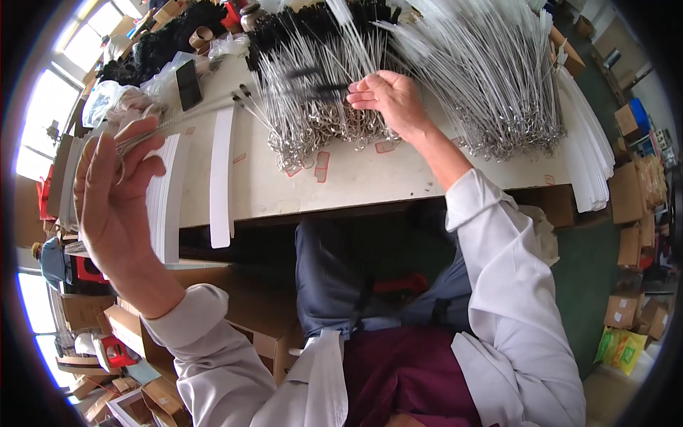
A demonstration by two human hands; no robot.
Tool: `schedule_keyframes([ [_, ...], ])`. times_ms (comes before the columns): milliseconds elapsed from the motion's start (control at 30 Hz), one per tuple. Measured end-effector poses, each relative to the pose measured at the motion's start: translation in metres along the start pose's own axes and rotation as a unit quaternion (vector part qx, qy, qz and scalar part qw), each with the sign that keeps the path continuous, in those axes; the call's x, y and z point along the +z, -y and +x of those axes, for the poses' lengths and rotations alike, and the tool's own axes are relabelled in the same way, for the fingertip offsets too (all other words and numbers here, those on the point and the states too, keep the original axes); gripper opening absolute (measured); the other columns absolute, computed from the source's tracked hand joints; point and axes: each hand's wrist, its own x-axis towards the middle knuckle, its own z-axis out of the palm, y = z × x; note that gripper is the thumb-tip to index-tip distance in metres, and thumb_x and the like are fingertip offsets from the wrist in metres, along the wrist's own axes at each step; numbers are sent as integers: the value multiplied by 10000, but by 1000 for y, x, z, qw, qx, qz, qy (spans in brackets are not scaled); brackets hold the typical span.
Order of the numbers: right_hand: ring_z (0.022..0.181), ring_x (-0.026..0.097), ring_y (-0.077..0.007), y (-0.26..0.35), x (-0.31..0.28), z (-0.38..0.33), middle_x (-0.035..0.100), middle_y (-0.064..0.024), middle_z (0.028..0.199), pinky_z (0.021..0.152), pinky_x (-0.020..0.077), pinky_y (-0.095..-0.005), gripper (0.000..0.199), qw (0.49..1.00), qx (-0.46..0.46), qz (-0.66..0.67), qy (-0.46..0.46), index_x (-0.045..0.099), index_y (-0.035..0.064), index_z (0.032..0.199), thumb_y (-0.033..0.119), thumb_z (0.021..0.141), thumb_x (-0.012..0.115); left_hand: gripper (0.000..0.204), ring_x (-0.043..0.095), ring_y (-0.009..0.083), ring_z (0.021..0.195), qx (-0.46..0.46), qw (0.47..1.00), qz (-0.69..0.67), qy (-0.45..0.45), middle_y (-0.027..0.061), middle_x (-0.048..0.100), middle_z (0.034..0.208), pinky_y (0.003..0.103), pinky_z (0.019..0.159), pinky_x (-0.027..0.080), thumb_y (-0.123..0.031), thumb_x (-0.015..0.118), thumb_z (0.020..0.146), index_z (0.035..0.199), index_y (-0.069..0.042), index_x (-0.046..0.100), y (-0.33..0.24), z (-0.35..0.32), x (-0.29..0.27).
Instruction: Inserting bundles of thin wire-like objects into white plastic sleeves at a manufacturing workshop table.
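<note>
Hands (393, 99) apart; brushes (484, 85) inside table edge (341, 202)

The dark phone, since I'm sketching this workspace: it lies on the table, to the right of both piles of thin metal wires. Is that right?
Not the side: the head view shows the dark phone on the table to the left of both piles of thin metal wires.
</note>
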Motion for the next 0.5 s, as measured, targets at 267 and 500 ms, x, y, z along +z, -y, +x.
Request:
schedule_keyframes([
  [267, 975, 740, -259, 56, 17, -80, 730, -199, 1073, 892, 623, -390, 343, 974, 56, 0, 218, 640, -47, 1018, 251, 1106, 497, 320, 746, 376, 936, -192, 957, -170, 137, 356, 680, 1125, 395, 636, 583, -118, 462, 1084, 1359, 26, 538, 43, -16, 41],
  [500, 787, 746, -233, 49, 18, -148, 738, -159, 949, 746, 629, -346, 356, 955, 183, 68, 221, 624, -39, 1051, 287, 1109, 491, 239, 768, 277, 854, -300, 930, -139, 161, 261, 736, 1016, 344, 636, 614, -206, 623, 1037, 891, -17, 612, 83, -12, 87],
])
